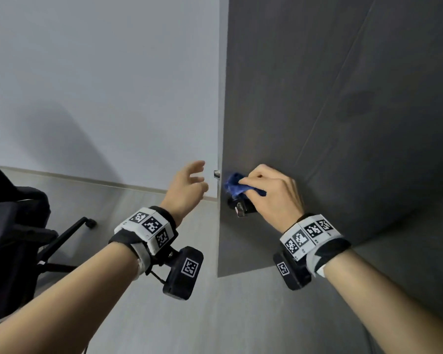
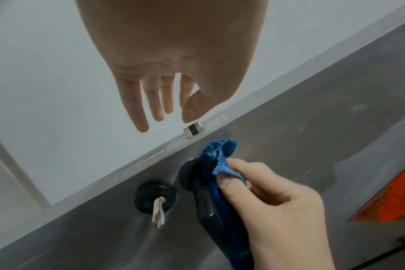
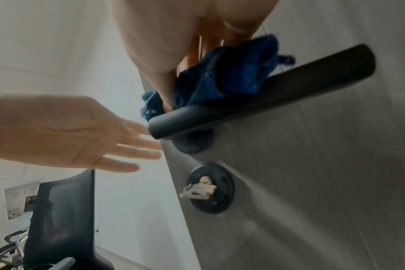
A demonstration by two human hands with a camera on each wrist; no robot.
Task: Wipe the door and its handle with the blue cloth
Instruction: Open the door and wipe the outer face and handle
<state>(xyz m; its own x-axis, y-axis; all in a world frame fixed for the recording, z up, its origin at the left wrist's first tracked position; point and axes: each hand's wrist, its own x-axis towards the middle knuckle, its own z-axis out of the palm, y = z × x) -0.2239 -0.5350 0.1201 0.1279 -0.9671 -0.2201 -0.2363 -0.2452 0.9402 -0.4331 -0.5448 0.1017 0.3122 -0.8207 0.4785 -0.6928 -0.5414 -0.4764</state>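
The dark grey door [image 1: 343,111] stands ajar, its free edge toward the left. My right hand [image 1: 269,190] grips the bunched blue cloth [image 1: 234,185] and holds it on top of the black lever handle [image 3: 278,91] near its pivot. In the left wrist view the blue cloth [image 2: 217,164] drapes over the handle [image 2: 204,201]. My left hand [image 1: 189,185] hangs in the air just left of the door edge, fingers spread and straight, holding nothing. Below the handle a key [image 3: 197,190] sticks out of the round black lock [image 3: 210,188].
A metal latch [image 1: 217,174] projects from the door edge beside my left fingers. A black office chair [image 1: 16,226] stands at the lower left on the pale floor. A white wall [image 1: 100,72] fills the space left of the door. An orange sign [image 2: 391,199] is on the door.
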